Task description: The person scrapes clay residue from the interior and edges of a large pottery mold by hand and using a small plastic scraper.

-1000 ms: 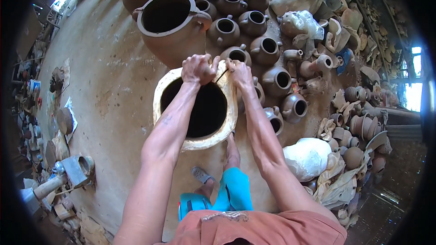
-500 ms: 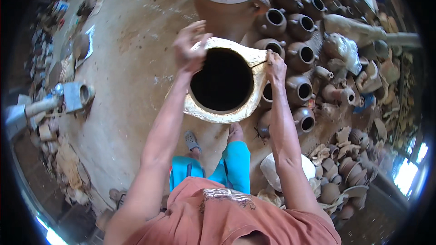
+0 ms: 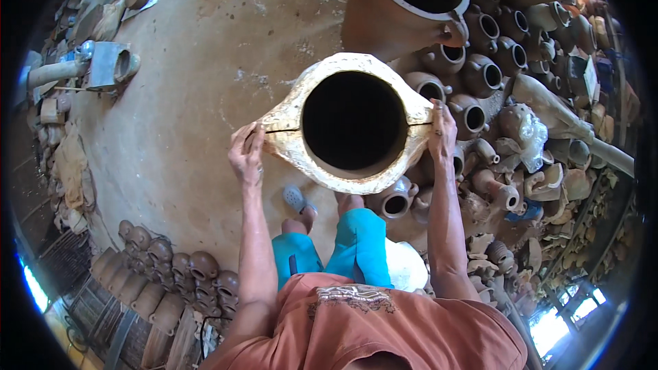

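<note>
A large off-white plaster mould (image 3: 291,145) stands in front of me, its round mouth dark inside. A seam splits its thick rim on both sides, where it juts out into pointed lugs. My left hand (image 3: 247,154) grips the left lug, its fingers over the top by the seam. Around the right lug my right hand (image 3: 443,130) is closed, at the same height. Both arms reach forward almost straight. The mould's lower body is hidden beneath its rim.
A big brown clay pot (image 3: 384,24) stands beyond the mould. Many small brown jugs (image 3: 473,116) crowd the right, beside broken pottery. More small pots (image 3: 164,250) are stacked at lower left. A white rounded object (image 3: 406,265) lies by my leg.
My left hand has come down from above the mould's far left rim and now holds the left lug. The right hand stays on its lug. My view has shifted and turned.
</note>
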The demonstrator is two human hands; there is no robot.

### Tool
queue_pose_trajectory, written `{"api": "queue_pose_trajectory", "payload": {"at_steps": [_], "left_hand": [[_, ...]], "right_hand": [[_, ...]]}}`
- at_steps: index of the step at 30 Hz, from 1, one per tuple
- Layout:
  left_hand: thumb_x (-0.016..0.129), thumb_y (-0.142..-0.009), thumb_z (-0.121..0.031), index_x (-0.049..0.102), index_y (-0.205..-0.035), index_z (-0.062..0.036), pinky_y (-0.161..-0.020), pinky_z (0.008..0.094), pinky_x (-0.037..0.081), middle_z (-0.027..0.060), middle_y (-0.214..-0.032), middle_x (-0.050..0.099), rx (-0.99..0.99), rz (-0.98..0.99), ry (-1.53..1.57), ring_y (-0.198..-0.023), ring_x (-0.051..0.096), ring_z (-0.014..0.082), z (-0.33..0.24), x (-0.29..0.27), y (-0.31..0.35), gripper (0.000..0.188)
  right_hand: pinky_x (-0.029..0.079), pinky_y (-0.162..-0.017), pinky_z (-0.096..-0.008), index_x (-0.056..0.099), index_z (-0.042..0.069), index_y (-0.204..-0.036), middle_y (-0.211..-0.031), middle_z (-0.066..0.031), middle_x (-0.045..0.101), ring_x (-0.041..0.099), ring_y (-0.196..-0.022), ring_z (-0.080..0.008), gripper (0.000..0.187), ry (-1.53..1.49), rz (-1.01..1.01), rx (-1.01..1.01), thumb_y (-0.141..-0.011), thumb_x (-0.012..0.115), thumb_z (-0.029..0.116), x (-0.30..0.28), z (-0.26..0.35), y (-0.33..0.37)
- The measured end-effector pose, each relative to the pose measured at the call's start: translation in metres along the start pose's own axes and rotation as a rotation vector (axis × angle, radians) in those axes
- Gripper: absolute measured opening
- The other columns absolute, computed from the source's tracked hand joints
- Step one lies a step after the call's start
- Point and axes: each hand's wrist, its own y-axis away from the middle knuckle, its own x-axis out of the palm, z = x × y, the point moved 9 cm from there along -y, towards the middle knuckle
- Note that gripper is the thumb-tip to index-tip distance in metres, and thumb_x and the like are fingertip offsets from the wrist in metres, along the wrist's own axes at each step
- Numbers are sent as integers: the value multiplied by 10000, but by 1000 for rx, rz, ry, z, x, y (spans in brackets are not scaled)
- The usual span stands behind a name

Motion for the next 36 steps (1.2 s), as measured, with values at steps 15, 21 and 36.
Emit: {"api": "queue_pose_trajectory", "payload": {"at_steps": [15, 21, 36], "left_hand": [[855, -842, -159, 732, -1238, -47, -792, 213, 474, -40, -928, 657, -108, 380, -110, -880, 602, 73, 35, -3, -61, 429], [867, -835, -194, 731, -1231, -26, -767, 205, 478, -12, -936, 668, 3, 221, -137, -875, 619, 80, 24, 1, -34, 451], [713, -952, -286, 700, -1324, -112, -775, 319, 457, 37, -1025, 523, 253, -209, -202, -870, 518, 146, 6, 4, 8, 411]], "right_hand": [[521, -855, -549, 717, 83, -1037, -969, -228, 733, 690, -975, -438, 713, 824, 224, -280, -937, 450, 738, 51, 118, -16], [546, -816, -535, 753, 107, -997, -929, -207, 741, 707, -917, -422, 649, 726, 131, -307, -893, 570, 721, 48, 132, -6], [556, -793, -525, 788, 94, -909, -851, -207, 742, 725, -849, -407, 720, 695, 138, -209, -834, 580, 778, 48, 135, -6]]}}
